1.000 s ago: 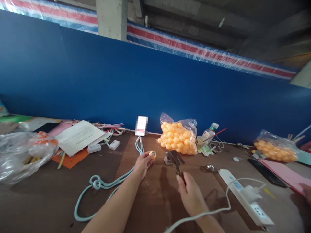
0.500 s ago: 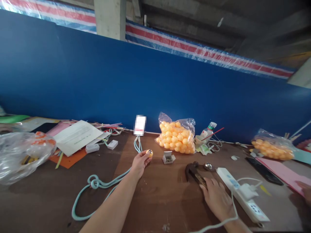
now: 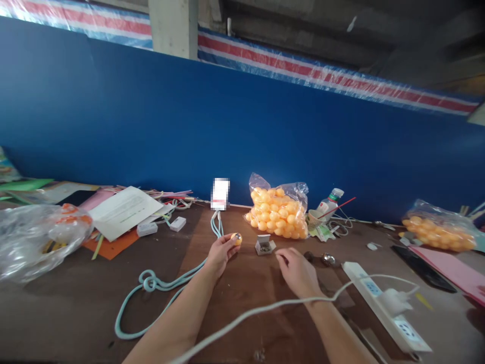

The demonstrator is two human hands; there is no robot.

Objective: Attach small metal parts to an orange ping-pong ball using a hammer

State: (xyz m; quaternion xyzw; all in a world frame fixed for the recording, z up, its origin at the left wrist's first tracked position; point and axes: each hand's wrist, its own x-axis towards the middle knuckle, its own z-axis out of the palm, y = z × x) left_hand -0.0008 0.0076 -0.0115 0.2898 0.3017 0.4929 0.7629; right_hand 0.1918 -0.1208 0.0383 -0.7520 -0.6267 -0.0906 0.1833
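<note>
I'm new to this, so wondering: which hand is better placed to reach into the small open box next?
Probably the right hand: it is beside the box with no held object visible; the left hand grips an orange ball.

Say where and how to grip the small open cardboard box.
Probably pinch the small open cardboard box by its left and right walls, right hand coming from the near side: it stands upright, one flap raised at the far side, metal pieces inside.
</note>
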